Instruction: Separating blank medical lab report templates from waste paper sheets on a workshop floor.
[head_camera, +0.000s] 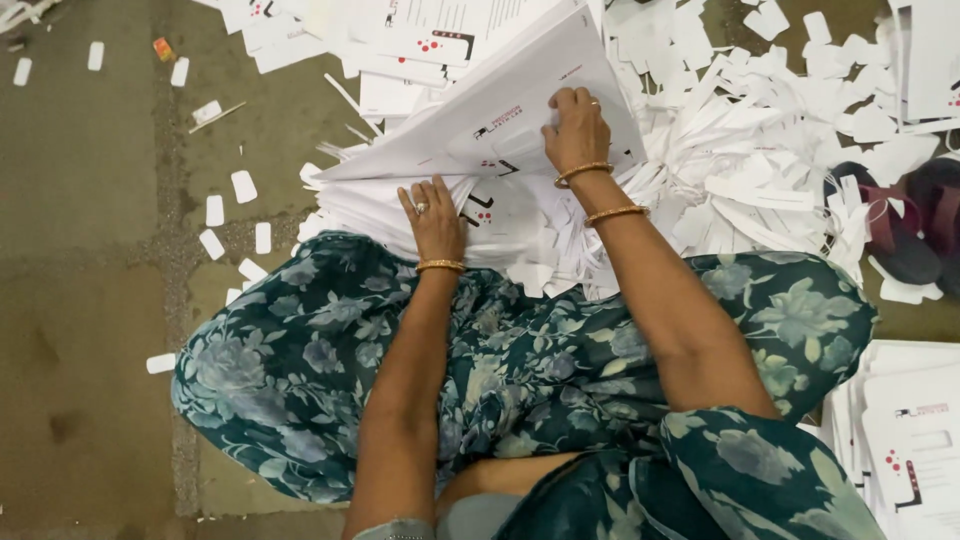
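Paper offcuts (760, 170) – sandal (890, 225) – crowd stack (400, 205).

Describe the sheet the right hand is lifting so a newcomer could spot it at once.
Start at the stack of white printed sheets on the floor before the teal floral lap. The lifted sheet is the top one, under the right hand. Unlike its flat neighbours, it tilts upward.
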